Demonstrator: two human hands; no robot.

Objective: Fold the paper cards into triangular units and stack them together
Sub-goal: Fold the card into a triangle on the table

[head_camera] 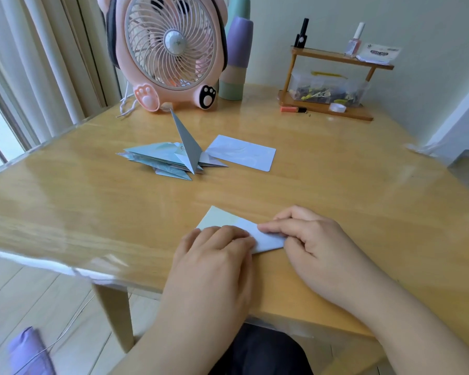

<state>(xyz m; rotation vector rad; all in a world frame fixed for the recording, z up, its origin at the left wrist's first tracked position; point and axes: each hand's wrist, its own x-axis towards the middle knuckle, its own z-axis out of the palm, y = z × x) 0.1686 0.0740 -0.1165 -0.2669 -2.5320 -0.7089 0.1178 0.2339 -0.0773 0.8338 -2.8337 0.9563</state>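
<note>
A pale blue paper card [222, 219], partly folded, lies on the wooden table [92, 201] near its front edge. My left hand [214, 255] presses down on the card's left part with its fingers bent over it. My right hand [309, 239] pinches the card's right end between thumb and forefinger. Farther back sits a pile of folded triangular units [160, 159], one unit [186, 142] standing up with its tip pointing away. A flat unfolded card [244, 152] lies just right of the pile.
A pink fan [168, 50] stands at the back, with stacked pastel cups [234, 66] beside it. A small wooden shelf [333, 82] at the back right holds bottles, a clear box, a tape roll and an orange marker [293, 109].
</note>
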